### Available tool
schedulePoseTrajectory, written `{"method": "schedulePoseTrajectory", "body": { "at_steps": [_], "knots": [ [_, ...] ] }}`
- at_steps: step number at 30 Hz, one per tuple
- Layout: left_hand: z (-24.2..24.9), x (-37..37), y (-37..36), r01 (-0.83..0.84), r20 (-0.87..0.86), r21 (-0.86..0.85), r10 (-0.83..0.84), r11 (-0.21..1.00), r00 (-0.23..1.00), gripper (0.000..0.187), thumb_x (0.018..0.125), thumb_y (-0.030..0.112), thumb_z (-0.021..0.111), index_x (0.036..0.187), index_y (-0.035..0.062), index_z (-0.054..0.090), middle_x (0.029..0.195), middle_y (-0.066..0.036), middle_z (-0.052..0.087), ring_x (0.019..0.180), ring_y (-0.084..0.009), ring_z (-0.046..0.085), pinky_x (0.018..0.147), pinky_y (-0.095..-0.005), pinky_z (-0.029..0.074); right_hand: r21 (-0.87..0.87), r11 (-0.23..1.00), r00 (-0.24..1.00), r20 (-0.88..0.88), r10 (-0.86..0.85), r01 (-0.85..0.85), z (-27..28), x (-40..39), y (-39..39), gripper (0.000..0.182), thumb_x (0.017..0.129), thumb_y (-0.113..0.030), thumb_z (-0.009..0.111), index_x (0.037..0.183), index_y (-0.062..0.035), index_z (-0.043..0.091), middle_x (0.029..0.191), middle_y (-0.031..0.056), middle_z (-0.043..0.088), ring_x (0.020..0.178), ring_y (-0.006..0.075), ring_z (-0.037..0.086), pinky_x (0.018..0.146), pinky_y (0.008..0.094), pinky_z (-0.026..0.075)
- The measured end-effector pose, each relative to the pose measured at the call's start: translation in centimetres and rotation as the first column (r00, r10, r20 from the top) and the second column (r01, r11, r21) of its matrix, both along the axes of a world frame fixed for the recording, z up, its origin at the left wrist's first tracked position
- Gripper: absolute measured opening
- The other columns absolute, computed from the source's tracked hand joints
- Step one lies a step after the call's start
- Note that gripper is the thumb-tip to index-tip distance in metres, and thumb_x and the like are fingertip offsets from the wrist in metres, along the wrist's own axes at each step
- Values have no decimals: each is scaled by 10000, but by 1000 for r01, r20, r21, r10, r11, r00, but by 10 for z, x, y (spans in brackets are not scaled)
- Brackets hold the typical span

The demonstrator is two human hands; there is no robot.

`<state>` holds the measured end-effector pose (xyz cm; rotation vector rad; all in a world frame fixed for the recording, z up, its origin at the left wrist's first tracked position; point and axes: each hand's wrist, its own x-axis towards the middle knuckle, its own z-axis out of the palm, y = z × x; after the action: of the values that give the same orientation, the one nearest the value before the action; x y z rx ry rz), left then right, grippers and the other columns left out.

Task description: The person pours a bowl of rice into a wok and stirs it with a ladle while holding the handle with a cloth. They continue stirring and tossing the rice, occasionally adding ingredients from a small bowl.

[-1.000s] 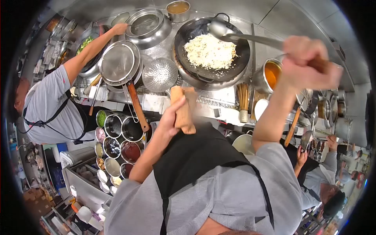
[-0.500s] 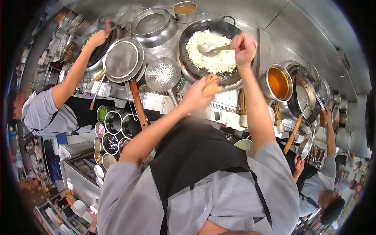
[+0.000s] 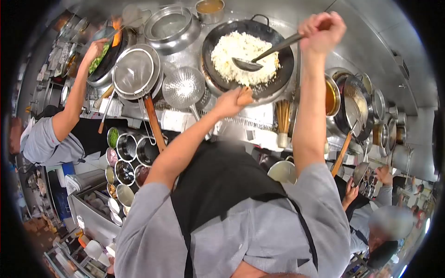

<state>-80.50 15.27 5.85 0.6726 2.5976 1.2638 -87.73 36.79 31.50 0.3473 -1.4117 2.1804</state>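
Observation:
My right hand (image 3: 323, 33) is raised beyond the wok's right side, closed around the handle end of a metal ladle (image 3: 248, 65). Its bowl rests tilted on the white rice (image 3: 232, 45) in a black wok (image 3: 281, 74). At the wok's near rim my left hand (image 3: 230, 103) is closed, gripping there with a tan, cloth-like piece (image 3: 244, 95) between fingers and rim. The near handle itself is hidden. Left of the wok lies a perforated skimmer (image 3: 184, 87). Below the wok's right side stands a bamboo brush (image 3: 282, 123).
Mesh strainers (image 3: 134, 72), a large metal pot (image 3: 168, 23) and a small pot of broth (image 3: 210, 10) stand to the left and back. A pot of amber liquid (image 3: 330, 97) sits right, behind my forearm. Co-workers stand at both sides, one arm (image 3: 76, 92) over another wok.
My right hand has moved up and right with the ladle, whose bowl now sits lower on the rice. My left hand stays at the rim. The whole view has shifted slightly.

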Motion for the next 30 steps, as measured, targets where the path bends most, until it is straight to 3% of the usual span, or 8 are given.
{"method": "schedulePoseTrajectory", "body": {
  "at_steps": [4, 10, 15, 19, 22, 25, 28, 30],
  "knots": [
    [-6, 4, -4, 11, 1, -45, -11, 999, 1000, 433, 771, 303, 693, 1072, 45, 519, 988, -228, 642, 975, -414, 607, 818, -492, 471, -56, 987, 933, -322, -163, 153, -43, 2, -49, 381, 891, -318, 475, 613, -58, 475, 486, 53, 425, 424, 134, 380, 423, 297, 300],
    [5, 25, -19, -117, -186, 283, 174, 952, 967, 481, 748, 108, 689, 1193, 35, 520, 1089, -193, 643, 993, -382, 626, 872, -430, 482, 533, 826, 982, -125, -140, 186, -58, 9, -15, 319, 863, -189, 522, 585, -57, 441, 561, 13, 423, 502, 115, 383, 491, 267, 303],
    [-16, 66, -62, -602, 611, 323, 325, 731, 722, 563, 785, 168, 742, 1268, 33, 487, 1113, -118, 624, 1021, -252, 624, 882, -379, 493, -93, 986, 989, -48, -141, 137, -26, 84, 27, 357, 858, -306, 399, 560, -109, 404, 440, 10, 347, 395, 126, 300, 406, 296, 235],
    [-57, 26, -19, -738, 826, 453, 77, 499, 559, 527, 927, 403, 638, 1277, 40, 489, 1130, -74, 603, 1004, -185, 610, 868, -335, 503, 16, 884, 879, -114, -463, 468, -90, 50, -25, 264, 876, -146, 448, 657, -58, 566, 535, 27, 494, 434, 111, 405, 423, 250, 313],
    [-74, -14, 13, -757, 863, 457, -28, 468, 504, 585, 961, 511, 553, 1278, 22, 500, 1153, -73, 593, 992, -177, 610, 849, -327, 519, 99, 951, 942, -203, -267, 292, -60, 109, -125, 266, 873, -150, 514, 683, 30, 564, 618, 104, 562, 506, 133, 452, 471, 289, 362],
    [-81, -41, 26, -812, 770, 533, -535, 240, 347, 370, 930, 266, 559, 1195, 18, 489, 1078, -95, 597, 916, -232, 650, 744, -417, 568, 235, 950, 944, -306, -126, 203, -112, 61, -123, 233, 873, -36, 492, 641, -6, 492, 597, 62, 507, 537, 128, 465, 483, 284, 365],
    [-62, -37, 38, -873, 982, 185, -115, 451, 149, 221, 907, 167, 512, 1081, 33, 493, 996, -113, 609, 884, -261, 661, 730, -444, 564, 273, 862, 900, -220, -376, 427, -76, 17, -68, 449, 936, -205, 399, 519, -46, 440, 512, 34, 446, 449, 134, 386, 444, 281, 292],
    [-67, -48, 43, -904, 993, 101, 6, 415, 114, 169, 909, 168, 485, 1025, 46, 498, 964, -122, 622, 889, -271, 662, 755, -456, 553, 26, 999, 996, -81, -35, 38, -34, 46, -50, 430, 931, -249, 416, 555, -40, 426, 462, 45, 380, 396, 131, 290, 412, 293, 249]
  ]
}}
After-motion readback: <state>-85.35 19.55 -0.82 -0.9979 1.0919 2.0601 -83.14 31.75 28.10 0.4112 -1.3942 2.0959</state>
